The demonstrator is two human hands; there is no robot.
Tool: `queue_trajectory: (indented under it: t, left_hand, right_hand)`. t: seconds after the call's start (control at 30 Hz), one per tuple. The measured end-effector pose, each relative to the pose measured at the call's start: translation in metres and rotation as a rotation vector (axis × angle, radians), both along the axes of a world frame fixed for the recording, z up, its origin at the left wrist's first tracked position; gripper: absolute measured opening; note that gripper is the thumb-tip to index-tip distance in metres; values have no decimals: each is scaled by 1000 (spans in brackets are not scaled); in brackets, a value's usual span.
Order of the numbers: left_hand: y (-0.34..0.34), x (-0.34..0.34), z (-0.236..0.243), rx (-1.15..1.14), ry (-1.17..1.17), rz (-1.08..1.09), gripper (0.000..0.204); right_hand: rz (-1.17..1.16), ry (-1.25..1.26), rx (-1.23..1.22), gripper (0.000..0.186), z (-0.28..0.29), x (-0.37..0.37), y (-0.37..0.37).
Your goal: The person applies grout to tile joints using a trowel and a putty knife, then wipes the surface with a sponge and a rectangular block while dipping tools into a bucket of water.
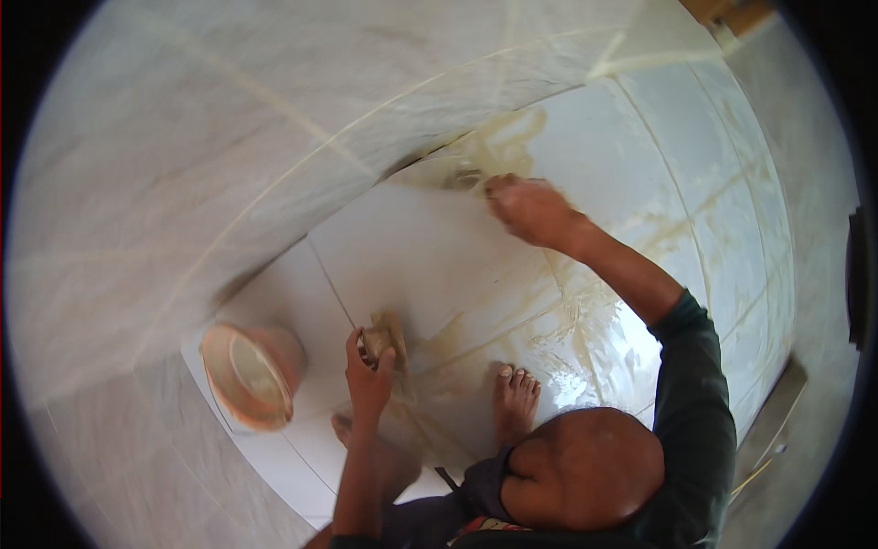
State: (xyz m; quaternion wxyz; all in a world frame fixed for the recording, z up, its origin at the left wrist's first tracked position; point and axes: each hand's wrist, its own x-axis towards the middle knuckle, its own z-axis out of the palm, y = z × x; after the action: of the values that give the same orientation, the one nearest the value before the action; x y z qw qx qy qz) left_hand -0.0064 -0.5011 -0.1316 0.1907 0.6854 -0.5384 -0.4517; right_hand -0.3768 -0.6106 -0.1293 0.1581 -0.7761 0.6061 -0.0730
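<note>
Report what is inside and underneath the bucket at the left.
Inside the bucket, its orange-tinged inner wall surrounds a pale oval; whether that is the bottom or some contents, I cannot tell. The bucket covers the floor beneath; only white floor beside it shows.

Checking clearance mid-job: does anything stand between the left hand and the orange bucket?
Nothing visible does: between the left hand, which holds a tan piece, and the orange bucket to its left, only white floor tile shows.
</note>
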Motion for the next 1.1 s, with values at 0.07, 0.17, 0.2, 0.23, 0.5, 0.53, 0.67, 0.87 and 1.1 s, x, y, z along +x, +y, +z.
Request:
queue_trajectory:
  t: [0.07, 0.17, 0.2, 0.23, 0.5, 0.53, 0.67, 0.87, 1.1]
  left_hand:
    - [-2, -4, 9, 9, -39, -51, 63]
    - [-1, -7, 16, 62, -23, -71, 63]
    - [0, -8, 18, 72, -25, -87, 62]
    - [0, -10, 20, 73, -23, -97, 62]
    - [-11, 8, 39, 175, -75, -132, 64]
    - [-12, 9, 35, 169, -62, -147, 64]
    - [-16, -4, 28, 128, -55, -182, 61]
    - [-22, -41, 37, 250, -50, -231, 65]
    - [-25, -36, 45, 178, -44, -291, 66]
  right_hand:
    - [-29, 102, 81, 22, 17, 13, -12]
    - [-127, 61, 241, 23, 27, -24, -44]
    - [-102, 83, 215, 23, 16, -57, -52]
    - [-72, 111, 181, 26, 2, -101, -59]
    - [-854, -299, 369, 28, 39, -276, 6]
    - [-911, -450, 349, 29, 35, -282, 22]
    - [-1001, -966, 396, 40, 14, -253, 42]
    - [-558, -1054, 457, 39, -48, -136, 29]
    - [-876, -944, 181, 39, -16, -220, 79]
